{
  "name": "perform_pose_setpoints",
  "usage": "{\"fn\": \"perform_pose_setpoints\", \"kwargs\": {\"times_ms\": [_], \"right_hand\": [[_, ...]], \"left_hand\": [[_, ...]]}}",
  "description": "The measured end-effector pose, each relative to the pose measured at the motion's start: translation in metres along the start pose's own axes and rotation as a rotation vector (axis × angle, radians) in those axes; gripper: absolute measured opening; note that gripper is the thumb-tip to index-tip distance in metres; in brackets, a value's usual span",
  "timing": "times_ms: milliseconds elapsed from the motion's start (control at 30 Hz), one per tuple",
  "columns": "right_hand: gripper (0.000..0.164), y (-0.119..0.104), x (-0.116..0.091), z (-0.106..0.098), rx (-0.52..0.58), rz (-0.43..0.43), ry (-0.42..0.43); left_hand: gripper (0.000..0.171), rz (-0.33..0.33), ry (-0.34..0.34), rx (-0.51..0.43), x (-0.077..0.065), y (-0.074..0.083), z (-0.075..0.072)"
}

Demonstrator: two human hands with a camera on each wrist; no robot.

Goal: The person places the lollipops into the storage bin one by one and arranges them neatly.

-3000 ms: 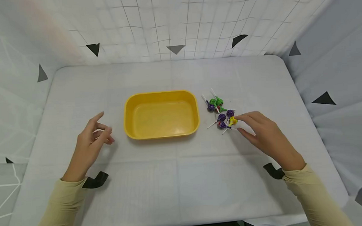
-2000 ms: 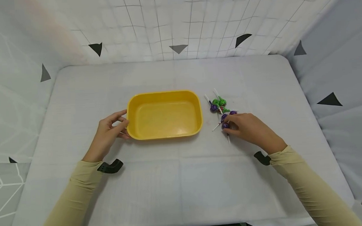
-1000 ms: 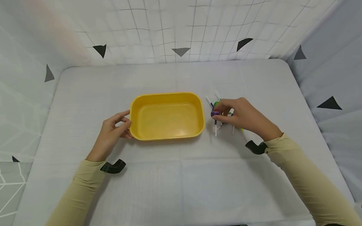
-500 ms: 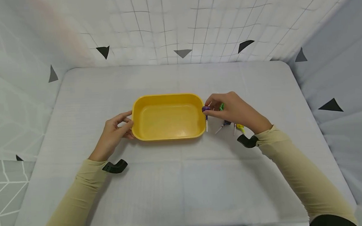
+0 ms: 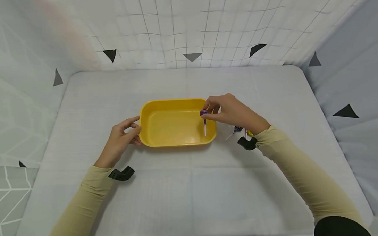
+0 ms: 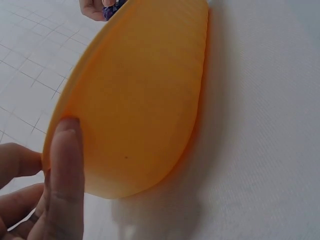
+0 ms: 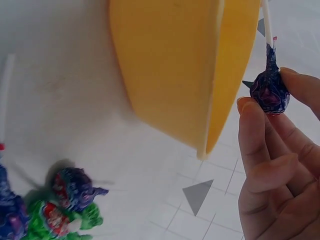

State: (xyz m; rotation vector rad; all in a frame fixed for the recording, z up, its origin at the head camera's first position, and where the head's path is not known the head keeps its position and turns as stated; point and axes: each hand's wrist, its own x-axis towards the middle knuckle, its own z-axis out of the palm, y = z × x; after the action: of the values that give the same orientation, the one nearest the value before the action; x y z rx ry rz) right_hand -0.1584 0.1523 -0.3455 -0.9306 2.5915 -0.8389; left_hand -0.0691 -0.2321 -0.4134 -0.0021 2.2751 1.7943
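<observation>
My right hand (image 5: 227, 109) pinches a purple-wrapped lollipop (image 5: 204, 113) by its head, over the right end of the yellow tray (image 5: 178, 144). The white stick hangs downward in the head view. In the right wrist view the lollipop (image 7: 270, 92) sits between thumb and fingertips, beside the tray rim (image 7: 212, 75). Against the tray's left end rests my left hand (image 5: 122, 137), its fingers touching the outer wall. The left wrist view shows a fingertip (image 6: 67, 135) of that hand on the yellow wall (image 6: 135, 100).
More lollipops lie right of the tray, partly hidden by my right hand: a purple one (image 5: 237, 129) and a yellow one (image 5: 250, 133). A green-wrapped one (image 7: 42, 220) shows in the right wrist view. White cloth covers the table (image 5: 191, 194).
My right hand picked a purple lollipop from the pile and carried it left over the tray. My left hand came right to the tray's left end and stayed there.
</observation>
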Motion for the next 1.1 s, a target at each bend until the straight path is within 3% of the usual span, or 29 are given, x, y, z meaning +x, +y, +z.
{"fn": "perform_pose_setpoints", "kwargs": {"times_ms": [433, 1100], "right_hand": [[0.018, -0.013, 0.034, 0.006, 0.065, 0.001, -0.04], [0.021, -0.036, 0.09, 0.035, 0.0, -0.021, -0.124]], "left_hand": [[0.053, 0.001, -0.002, 0.002, 0.002, -0.001, -0.001], [0.054, -0.016, 0.002, -0.005, 0.002, 0.0, 0.0]]}}
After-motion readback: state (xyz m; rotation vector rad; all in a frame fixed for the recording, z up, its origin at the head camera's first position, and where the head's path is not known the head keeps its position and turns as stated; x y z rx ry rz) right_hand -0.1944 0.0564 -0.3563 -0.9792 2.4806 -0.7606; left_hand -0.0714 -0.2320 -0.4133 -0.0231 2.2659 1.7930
